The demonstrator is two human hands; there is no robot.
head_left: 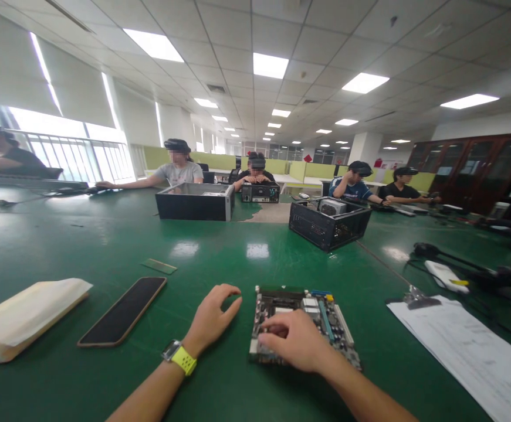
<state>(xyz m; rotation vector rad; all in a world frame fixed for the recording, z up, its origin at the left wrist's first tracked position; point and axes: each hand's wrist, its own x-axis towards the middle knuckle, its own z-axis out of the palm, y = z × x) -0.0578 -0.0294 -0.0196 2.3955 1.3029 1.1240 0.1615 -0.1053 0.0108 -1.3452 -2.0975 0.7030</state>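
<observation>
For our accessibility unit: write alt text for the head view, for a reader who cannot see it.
A person's right hand rests on a motherboard on a green table, the left hand beside it wearing a yellow-strapped watch. A phone and envelope lie left, clipboard papers right; across the table, seated people and two open computer cases.

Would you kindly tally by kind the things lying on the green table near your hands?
Circuit board: 1
Phone: 1
Envelope: 1
Clipboard with papers: 1
Small green strip: 1
Total: 5
</observation>
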